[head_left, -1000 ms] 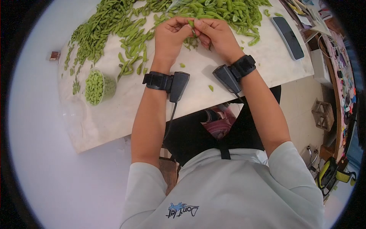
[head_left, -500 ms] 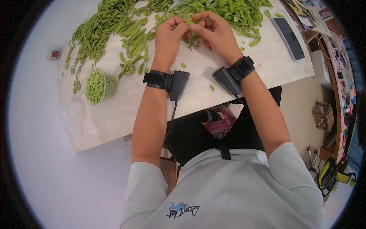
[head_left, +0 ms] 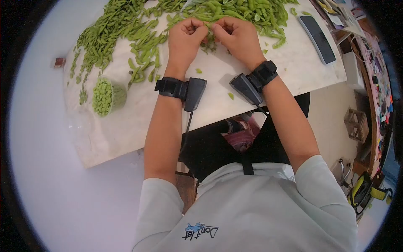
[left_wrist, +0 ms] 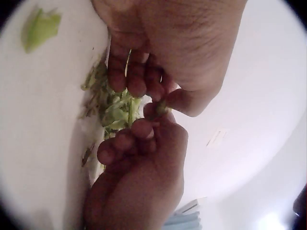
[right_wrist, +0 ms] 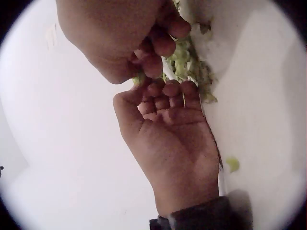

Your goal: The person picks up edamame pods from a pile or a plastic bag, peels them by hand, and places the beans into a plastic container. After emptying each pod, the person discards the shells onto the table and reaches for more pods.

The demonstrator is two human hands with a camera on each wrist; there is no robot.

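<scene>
My left hand point(head_left: 183, 46) and right hand point(head_left: 242, 44) meet tip to tip over the table, thumbs and fingers curled inward. Between their fingertips they pinch a small green soybean pod point(left_wrist: 162, 108), mostly covered by the fingers. In the right wrist view, a green bit of the pod point(right_wrist: 139, 77) peeks out where the thumbs come together. Beneath the hands lie pods and pod scraps point(left_wrist: 117, 112). A clear plastic cup point(head_left: 120, 95) holding shelled green beans point(head_left: 103, 96) stands to the left of my left forearm.
A large heap of soybean pods point(head_left: 100, 42) spreads over the table's back left, and another pile of pods point(head_left: 266, 19) lies at the back right. A phone point(head_left: 317, 40) rests near the right edge. Small green scraps point(head_left: 231, 96) dot the white tabletop point(head_left: 138, 122).
The right hand's raised fingers have curled down, and the fingertips have drawn close together. The pod, plainly visible earlier, is now mostly hidden between them. The cup and phone stay in place.
</scene>
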